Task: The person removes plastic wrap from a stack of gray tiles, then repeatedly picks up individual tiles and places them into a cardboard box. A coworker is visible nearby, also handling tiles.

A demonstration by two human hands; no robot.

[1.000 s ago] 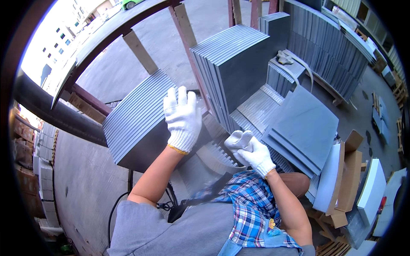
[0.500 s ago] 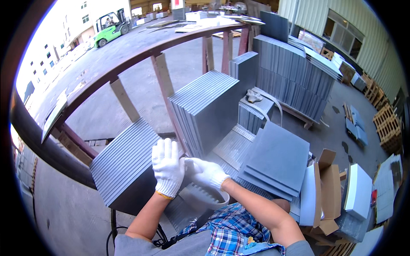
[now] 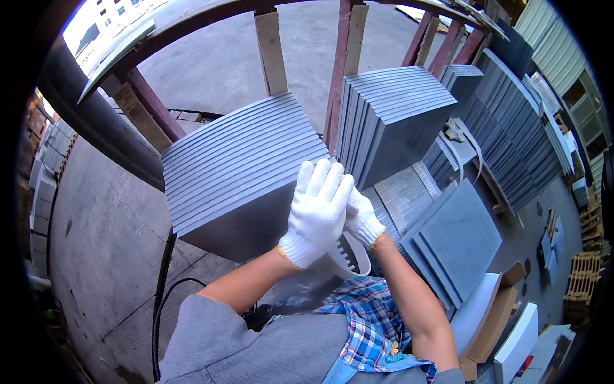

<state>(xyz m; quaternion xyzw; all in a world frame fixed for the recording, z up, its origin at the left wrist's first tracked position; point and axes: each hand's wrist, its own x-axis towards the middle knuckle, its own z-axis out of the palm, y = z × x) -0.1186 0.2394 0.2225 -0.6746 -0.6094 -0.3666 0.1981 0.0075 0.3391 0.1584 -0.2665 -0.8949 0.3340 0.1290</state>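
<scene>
Both my hands wear white knit gloves and meet in front of my chest. My left hand [image 3: 316, 214] is held up with fingers stretched out and close together. Behind it, touching it, is my right hand [image 3: 366, 221]; its fingers are mostly hidden by the left glove. No object shows in either hand. Just beyond my hands stands a row of grey slabs on edge [image 3: 240, 166], with a second upright row of slabs [image 3: 396, 109] farther right. Below the gloves is a pale curved rim [image 3: 362, 259] with a toothed piece inside it.
Grey slabs lie flat in a stack [image 3: 464, 237] to my right, beside an open cardboard box [image 3: 492, 326]. A reddish-brown metal rail [image 3: 217, 16] with padded posts runs behind the rows. A black hose [image 3: 155, 333] hangs at my lower left. Large slab stacks [image 3: 511, 137] stand far right.
My view has swung left and down, so the forklift is out of sight. My hands have come closer together, the left glove now overlapping the right.
</scene>
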